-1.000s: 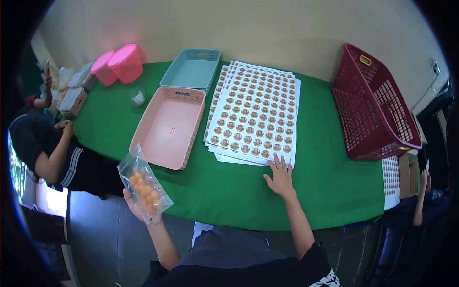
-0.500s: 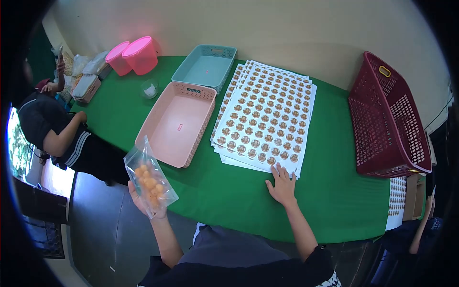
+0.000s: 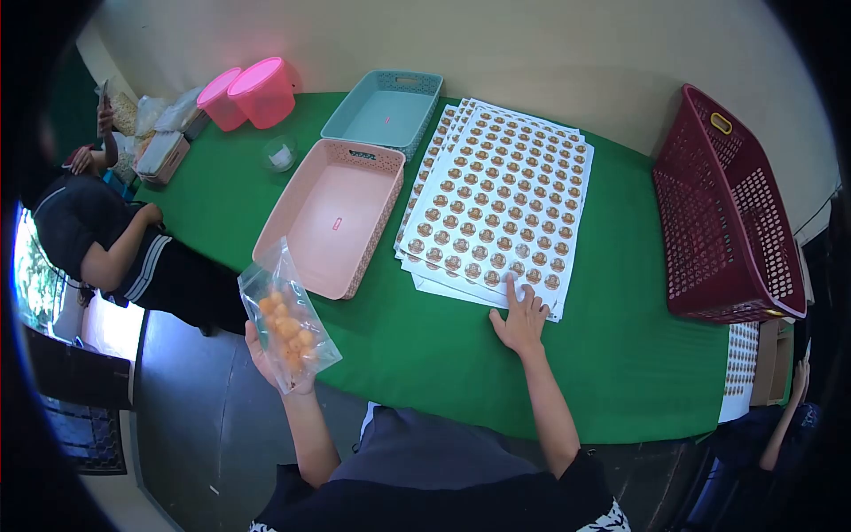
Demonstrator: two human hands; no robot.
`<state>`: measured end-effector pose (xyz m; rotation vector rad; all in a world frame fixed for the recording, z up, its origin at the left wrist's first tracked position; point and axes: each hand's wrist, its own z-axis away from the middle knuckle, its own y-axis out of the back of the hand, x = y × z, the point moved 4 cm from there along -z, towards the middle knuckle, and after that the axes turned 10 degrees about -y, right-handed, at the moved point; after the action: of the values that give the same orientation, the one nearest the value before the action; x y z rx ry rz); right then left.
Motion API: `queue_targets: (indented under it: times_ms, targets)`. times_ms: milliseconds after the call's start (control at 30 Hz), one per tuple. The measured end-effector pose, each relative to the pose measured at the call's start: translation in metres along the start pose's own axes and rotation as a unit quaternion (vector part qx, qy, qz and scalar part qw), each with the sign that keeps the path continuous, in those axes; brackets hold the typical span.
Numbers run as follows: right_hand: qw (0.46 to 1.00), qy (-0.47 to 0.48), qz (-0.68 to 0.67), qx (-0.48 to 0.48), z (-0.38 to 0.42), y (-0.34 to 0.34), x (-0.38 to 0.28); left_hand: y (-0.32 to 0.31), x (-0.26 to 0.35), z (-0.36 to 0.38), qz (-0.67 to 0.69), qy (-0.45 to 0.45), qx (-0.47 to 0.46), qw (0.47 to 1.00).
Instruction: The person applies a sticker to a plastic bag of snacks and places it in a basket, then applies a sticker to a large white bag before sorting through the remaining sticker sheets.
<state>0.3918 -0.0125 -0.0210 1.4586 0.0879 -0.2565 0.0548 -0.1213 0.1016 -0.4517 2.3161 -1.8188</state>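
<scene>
Head view, hidden parts: fisheye edges are darkening the corners; the sticker prints are too small to read; a second person's sleeve (image 3: 146, 266) is showing at the left, and another person's hand (image 3: 802, 377) is cut off at the far right.
Left hand: the left hand (image 3: 275, 359) is closing around the lower end of a clear plastic bag (image 3: 285, 315), holding it upright off the near edge of the counter (image 3: 443, 355).
Right hand: the right hand (image 3: 521, 321) is lying flat and open, its fingertips (image 3: 514, 288) pressing on the near edge of the sticker sheets (image 3: 496, 204), gripping nothing.
Bag: crinkly and see-through, it is holding small round orange pieces, just beside the pink tray (image 3: 332, 213).
Surroundings: green cloth is covering the counter; a lattice-walled teal tray (image 3: 383, 111) is sitting behind the pink one, a maroon perforated basket (image 3: 731, 204) well to the right, and two pink lidded tubs (image 3: 248, 93) at the far left.
</scene>
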Motion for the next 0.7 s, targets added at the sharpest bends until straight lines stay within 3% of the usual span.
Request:
queue_targets:
  times_ms: [200,267,333,367,433,467,567,600,633,700]
  targets:
    - [0.998,-0.036,-0.034,-0.043,-0.02,0.006,-0.001,0.006,-0.002,0.0,0.01,0.0,0.016,1.0]
    - [0.997,-0.044,-0.056,-0.018,-0.022,0.008,0.0,0.005,-0.009,0.0,0.019,-0.002,0.017,1.0]
    - [0.994,-0.062,-0.089,0.0,-0.023,0.017,-0.001,-0.005,-0.028,-0.003,0.134,0.071,-0.048,0.987]
    - [0.995,-0.058,-0.087,-0.005,-0.028,0.018,-0.002,-0.011,-0.037,-0.005,0.133,0.065,-0.045,0.988]
    - [0.99,-0.074,-0.12,-0.022,-0.034,0.018,0.003,-0.022,-0.059,-0.008,0.063,0.076,0.052,0.994]
    - [0.99,-0.072,-0.118,-0.027,-0.036,0.015,0.004,-0.025,-0.065,-0.008,0.062,0.073,0.055,0.994]
    - [0.955,-0.039,-0.277,0.095,-0.039,0.018,0.009,-0.027,-0.084,-0.009,0.054,0.095,0.076,0.991]
    - [0.927,-0.008,-0.339,0.162,-0.028,0.035,0.001,-0.029,-0.092,-0.009,0.081,0.136,0.04,0.987]
    - [0.927,-0.004,-0.338,0.161,-0.021,0.047,-0.004,-0.033,-0.102,-0.008,0.107,0.176,0.003,0.979]
    - [0.862,-0.004,-0.488,0.139,-0.003,0.07,-0.009,-0.035,-0.114,-0.002,0.051,0.127,0.052,0.989]
